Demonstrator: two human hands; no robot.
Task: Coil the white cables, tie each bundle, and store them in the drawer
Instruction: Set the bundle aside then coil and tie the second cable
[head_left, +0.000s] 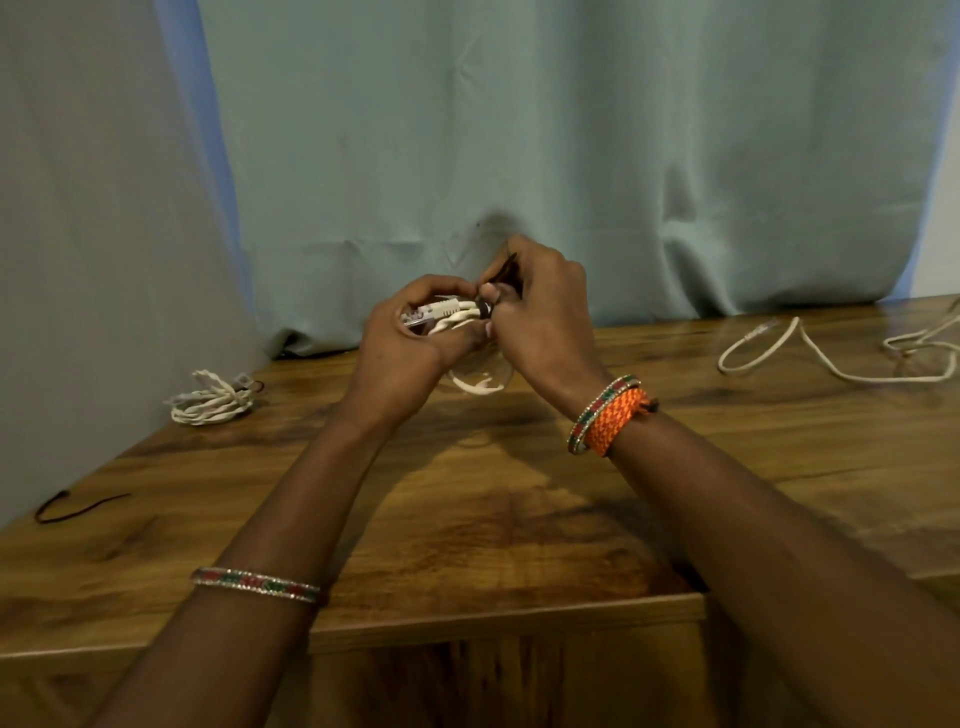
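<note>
My left hand (415, 332) grips a coiled white cable (457, 314) above the middle of the wooden table (467, 519); a loop of the coil hangs below the hands. My right hand (540, 306) pinches a thin black tie (506, 273) against the coil. A second white cable bundle (213, 400), bound with a dark tie, lies at the left near the curtain. A loose, uncoiled white cable (831, 353) sprawls at the far right of the table. The drawer's wooden front edge (509, 623) shows at the table's near side, between my forearms.
A black tie string (78, 506) lies on the table at the left edge. A grey-green curtain (519, 156) hangs along the table's back edge, and a grey one runs down the left side.
</note>
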